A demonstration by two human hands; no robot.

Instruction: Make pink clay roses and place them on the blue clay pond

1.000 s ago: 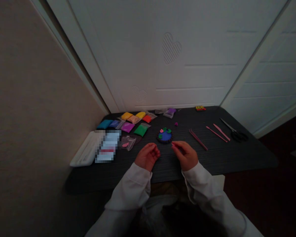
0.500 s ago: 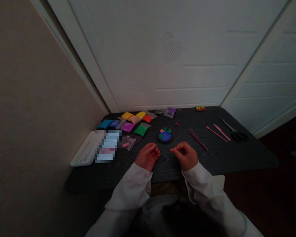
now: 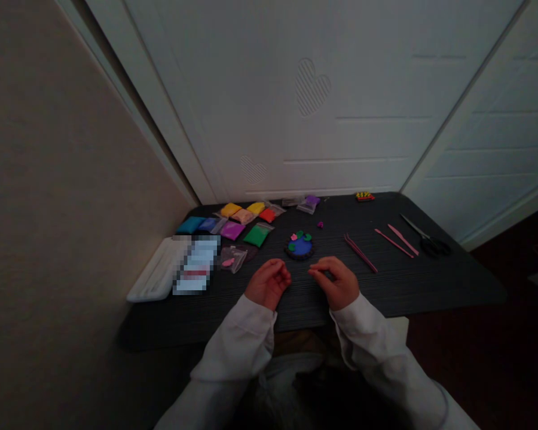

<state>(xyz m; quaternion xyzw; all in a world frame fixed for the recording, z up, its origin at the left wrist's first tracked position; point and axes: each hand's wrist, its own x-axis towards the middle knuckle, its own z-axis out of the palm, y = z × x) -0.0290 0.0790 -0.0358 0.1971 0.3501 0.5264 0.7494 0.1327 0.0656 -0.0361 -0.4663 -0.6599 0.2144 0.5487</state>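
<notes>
My left hand (image 3: 269,285) is just over the near part of the dark table, its fingers curled in; what it holds, if anything, is too small to tell. To its right, my right hand (image 3: 337,282) has thumb and fingertips pressed together, and I cannot make out anything between them. The two hands are apart. Just beyond them lies a small round clay pond (image 3: 301,246) with a blue middle, a dark rim, green leaf shapes and a pink flower. A small purple clay piece (image 3: 320,225) rests behind it.
Bags of coloured clay, among them a green one (image 3: 257,235), lie at the back left. A bag with pink pieces (image 3: 231,260) and a white tray (image 3: 155,272) are left. Tweezers (image 3: 361,254), pink tools (image 3: 402,240) and scissors (image 3: 425,237) lie right.
The fingers of my right hand have shifted slightly at the pinch. My left hand and the things on the table stay where they were.
</notes>
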